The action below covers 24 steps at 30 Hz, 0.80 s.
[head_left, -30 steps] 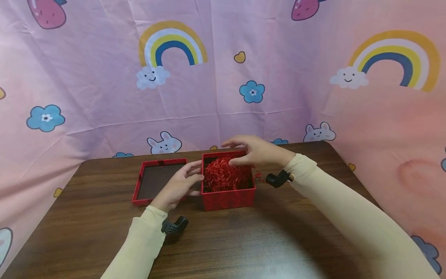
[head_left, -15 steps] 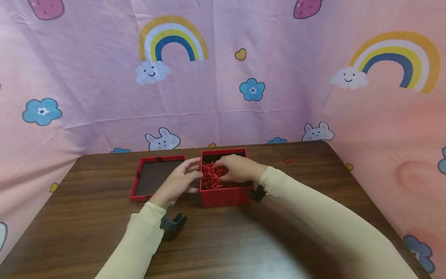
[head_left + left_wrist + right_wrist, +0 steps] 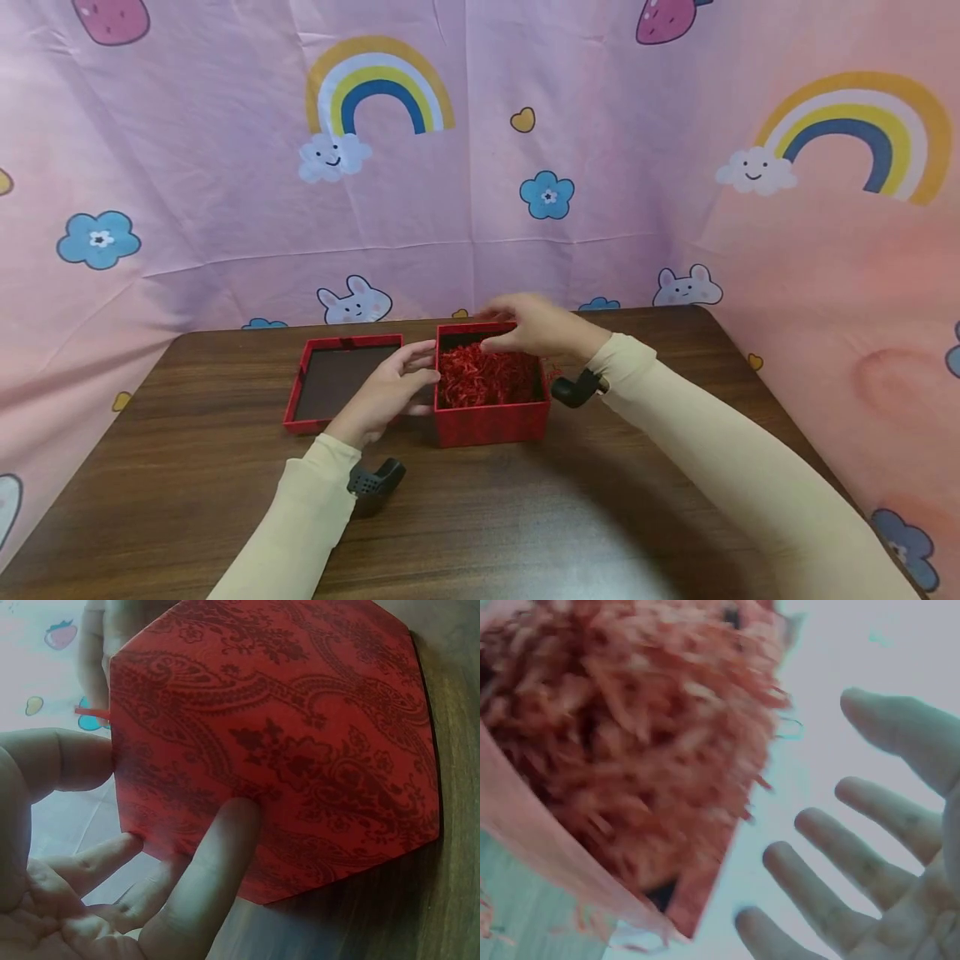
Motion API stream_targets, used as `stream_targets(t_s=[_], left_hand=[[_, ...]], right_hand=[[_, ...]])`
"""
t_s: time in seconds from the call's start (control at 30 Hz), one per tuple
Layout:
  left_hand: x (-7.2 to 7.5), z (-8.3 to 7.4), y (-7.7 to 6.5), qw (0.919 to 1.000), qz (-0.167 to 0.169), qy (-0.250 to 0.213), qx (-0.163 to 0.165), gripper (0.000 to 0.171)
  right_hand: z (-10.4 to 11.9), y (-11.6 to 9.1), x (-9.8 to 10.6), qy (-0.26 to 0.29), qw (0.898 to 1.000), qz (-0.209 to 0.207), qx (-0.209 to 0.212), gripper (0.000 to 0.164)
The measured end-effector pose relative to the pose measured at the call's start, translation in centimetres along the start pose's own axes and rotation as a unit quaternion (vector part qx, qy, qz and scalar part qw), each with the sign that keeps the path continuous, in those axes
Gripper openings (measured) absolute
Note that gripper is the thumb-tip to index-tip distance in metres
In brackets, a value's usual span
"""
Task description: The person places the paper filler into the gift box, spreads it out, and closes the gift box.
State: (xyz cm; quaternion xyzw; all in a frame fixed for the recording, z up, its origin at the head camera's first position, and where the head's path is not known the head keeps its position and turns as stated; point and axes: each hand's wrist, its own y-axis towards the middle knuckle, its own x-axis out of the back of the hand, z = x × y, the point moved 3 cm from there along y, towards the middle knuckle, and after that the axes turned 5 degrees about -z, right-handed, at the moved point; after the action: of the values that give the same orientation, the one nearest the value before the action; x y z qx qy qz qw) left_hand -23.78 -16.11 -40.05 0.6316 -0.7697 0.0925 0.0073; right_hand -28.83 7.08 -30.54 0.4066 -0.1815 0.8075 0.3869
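Note:
A red gift box with a dark paisley pattern stands uncovered on the table, filled with red shredded paper. My left hand is at the box's left side, its fairly straight fingers touching the patterned wall. Over the back right of the box is my right hand, fingers spread and holding nothing. The right wrist view shows its palm and separated fingertips beside the blurred paper shreds. The box's red lid lies to the left, its dark inside facing up, partly hidden by my left hand.
A few loose red shreds lie on the brown wooden table right of the box. A pink printed cloth hangs behind the table and along its sides. A black wrist camera sits on the right sleeve.
My right hand went down into the box on the shredded paper, then lifted back out toward the rear right. The paper now lies lower and flatter. My left hand stayed at the box's side.

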Motion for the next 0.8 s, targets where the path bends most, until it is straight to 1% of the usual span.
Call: stream_targets(t_s=[0.07,0.1,0.17,0.27,0.3,0.4,0.47,0.5,0.57,0.7,0.73,0.8], left_hand=[[0.0,0.0,0.0,1.0,-0.002,0.001,0.0,0.064],[0.0,0.0,0.0,1.0,-0.002,0.001,0.002,0.064],[0.1,0.0,0.0,1.0,-0.002,0.0,0.002,0.064],[0.0,0.0,0.0,1.0,0.001,-0.003,0.0,0.065],[0.0,-0.1,0.0,1.0,0.002,-0.004,-0.002,0.065],[0.0,-0.1,0.0,1.0,0.003,-0.003,-0.006,0.066],[0.0,-0.1,-0.1,1.0,0.002,-0.001,-0.007,0.066],[0.0,-0.1,-0.1,1.0,0.001,0.0,-0.006,0.066],[-0.1,0.0,-0.1,1.0,0.001,0.002,-0.001,0.066],[-0.1,0.0,-0.1,1.0,0.0,0.002,0.003,0.065],[-0.1,0.0,-0.1,1.0,0.0,0.001,0.002,0.065],[0.0,0.0,0.0,1.0,0.0,-0.001,-0.002,0.065]], right_hand=[[-0.2,-0.1,0.7,0.036,0.999,-0.012,-0.013,0.048],[-0.4,-0.1,0.7,0.05,0.999,-0.01,-0.017,0.046],[-0.6,-0.1,0.1,0.067,0.998,0.011,-0.014,0.042],[-1.0,0.1,-1.9,0.071,0.996,0.053,-0.006,0.04],[-1.1,0.2,-2.6,0.063,0.996,0.061,-0.004,0.039],[-1.5,0.6,-4.3,0.041,0.997,0.07,-0.001,0.039],[-1.6,0.7,-4.6,0.039,0.997,0.066,-0.008,0.039],[-1.6,0.7,-4.5,0.034,0.998,0.059,-0.008,0.039],[-1.4,0.7,-3.7,0.046,0.998,0.047,-0.015,0.039],[-0.8,0.8,-1.2,0.065,0.997,0.007,-0.03,0.041],[-0.6,0.8,-0.7,0.076,0.996,0.001,-0.039,0.041],[-0.4,0.9,-0.2,0.07,0.996,-0.001,-0.054,0.042]])
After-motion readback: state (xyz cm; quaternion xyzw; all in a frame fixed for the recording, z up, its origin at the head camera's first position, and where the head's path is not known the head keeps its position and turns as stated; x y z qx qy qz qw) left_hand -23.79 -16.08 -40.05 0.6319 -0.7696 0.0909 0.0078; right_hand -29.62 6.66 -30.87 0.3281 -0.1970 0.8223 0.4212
